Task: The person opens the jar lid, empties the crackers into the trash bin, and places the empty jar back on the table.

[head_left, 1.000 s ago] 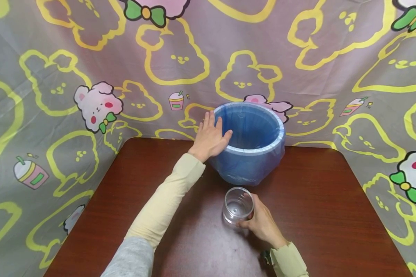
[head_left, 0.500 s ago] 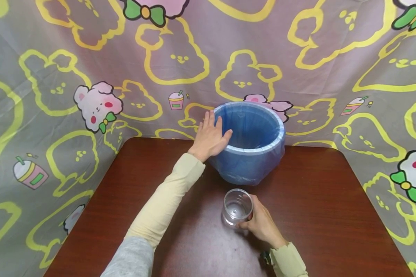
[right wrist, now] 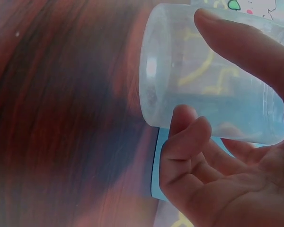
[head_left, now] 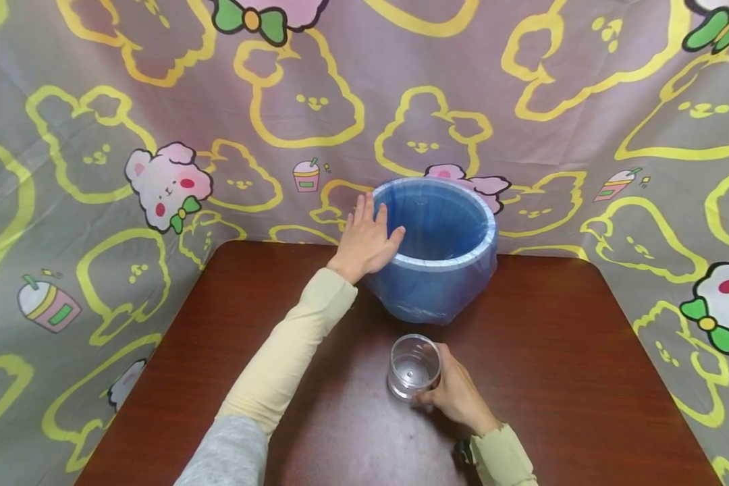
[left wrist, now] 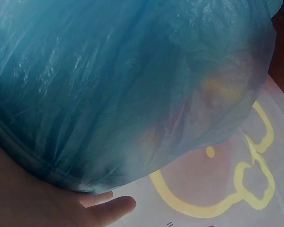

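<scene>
A round blue bin (head_left: 437, 290), lined with a thin see-through plastic bag, stands upright toward the back of the table. My left hand (head_left: 367, 239) rests against the left side of its rim, fingers straight and a little spread. In the left wrist view, the crinkled bag (left wrist: 118, 85) fills most of the picture, and part of the left hand (left wrist: 75, 198) shows below the rim. Nearer to me, my right hand (head_left: 455, 388) grips a clear cup (head_left: 412, 371) from its right side. That cup (right wrist: 208, 75) shows nothing inside, with thumb and fingers curled round its wall.
The dark red-brown wooden table (head_left: 583, 378) has rounded far corners. A grey-pink cloth (head_left: 316, 61) printed with yellow cartoon outlines hangs behind it and along both sides. The bin stands close to the back cloth.
My right hand has drawn the cup very slightly toward me, away from the bin. The left hand keeps its place on the rim. The head view has shifted a little.
</scene>
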{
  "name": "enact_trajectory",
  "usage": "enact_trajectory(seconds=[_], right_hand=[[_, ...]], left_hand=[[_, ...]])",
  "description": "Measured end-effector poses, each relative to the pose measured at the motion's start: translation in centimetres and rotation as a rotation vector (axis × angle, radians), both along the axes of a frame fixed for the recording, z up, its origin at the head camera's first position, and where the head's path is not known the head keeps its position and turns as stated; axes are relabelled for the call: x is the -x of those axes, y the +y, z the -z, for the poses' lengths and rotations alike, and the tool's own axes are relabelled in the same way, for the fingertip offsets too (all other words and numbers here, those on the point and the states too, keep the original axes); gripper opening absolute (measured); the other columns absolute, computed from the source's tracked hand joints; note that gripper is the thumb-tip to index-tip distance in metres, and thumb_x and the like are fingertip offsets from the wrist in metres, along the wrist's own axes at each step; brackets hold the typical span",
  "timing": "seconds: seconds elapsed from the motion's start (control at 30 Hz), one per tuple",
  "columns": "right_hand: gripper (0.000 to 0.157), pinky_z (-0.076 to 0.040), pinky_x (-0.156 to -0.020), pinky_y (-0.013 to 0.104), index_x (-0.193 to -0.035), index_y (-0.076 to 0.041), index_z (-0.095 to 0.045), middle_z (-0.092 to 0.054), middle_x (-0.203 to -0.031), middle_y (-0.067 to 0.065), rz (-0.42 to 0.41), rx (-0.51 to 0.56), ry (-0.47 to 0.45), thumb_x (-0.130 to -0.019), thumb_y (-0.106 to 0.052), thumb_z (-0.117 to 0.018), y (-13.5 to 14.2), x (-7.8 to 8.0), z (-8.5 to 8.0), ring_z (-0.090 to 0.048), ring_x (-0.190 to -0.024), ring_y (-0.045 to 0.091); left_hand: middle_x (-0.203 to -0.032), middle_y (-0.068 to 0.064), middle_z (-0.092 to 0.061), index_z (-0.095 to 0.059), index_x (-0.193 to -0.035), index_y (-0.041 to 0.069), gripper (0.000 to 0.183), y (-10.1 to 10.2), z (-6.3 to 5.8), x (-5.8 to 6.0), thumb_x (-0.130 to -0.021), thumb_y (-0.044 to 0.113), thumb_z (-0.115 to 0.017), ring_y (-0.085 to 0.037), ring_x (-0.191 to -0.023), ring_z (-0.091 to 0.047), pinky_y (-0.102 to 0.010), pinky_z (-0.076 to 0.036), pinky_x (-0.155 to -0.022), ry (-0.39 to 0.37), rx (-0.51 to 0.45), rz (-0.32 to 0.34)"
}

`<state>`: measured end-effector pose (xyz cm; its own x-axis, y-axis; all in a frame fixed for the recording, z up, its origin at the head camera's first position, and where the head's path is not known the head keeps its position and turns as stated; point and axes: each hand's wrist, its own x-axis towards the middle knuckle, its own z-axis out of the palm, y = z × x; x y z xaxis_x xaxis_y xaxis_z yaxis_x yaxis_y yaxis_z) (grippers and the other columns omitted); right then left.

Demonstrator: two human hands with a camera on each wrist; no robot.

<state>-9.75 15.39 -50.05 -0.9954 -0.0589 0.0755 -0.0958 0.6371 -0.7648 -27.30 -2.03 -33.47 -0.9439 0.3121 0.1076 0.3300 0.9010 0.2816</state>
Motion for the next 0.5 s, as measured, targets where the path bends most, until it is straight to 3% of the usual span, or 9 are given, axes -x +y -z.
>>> enact_trajectory(seconds=[0.5], right_hand=[[0.092,-0.05,-0.085,0.04,-0.123,-0.007,-0.05,-0.067,-0.109,0.013,-0.009,-0.011,-0.003,-0.043,-0.007,-0.095,0.02,-0.06,0.46,-0.064,-0.097,0.026]], left_hand=[[-0.163,-0.017,0.001,-0.02,-0.154,0.007,0.074,0.04,0.08,-0.02,-0.099,0.055,-0.027,-0.033,-0.151,0.005,-0.05,-0.008,-0.122,0.007,-0.003,-0.004]])
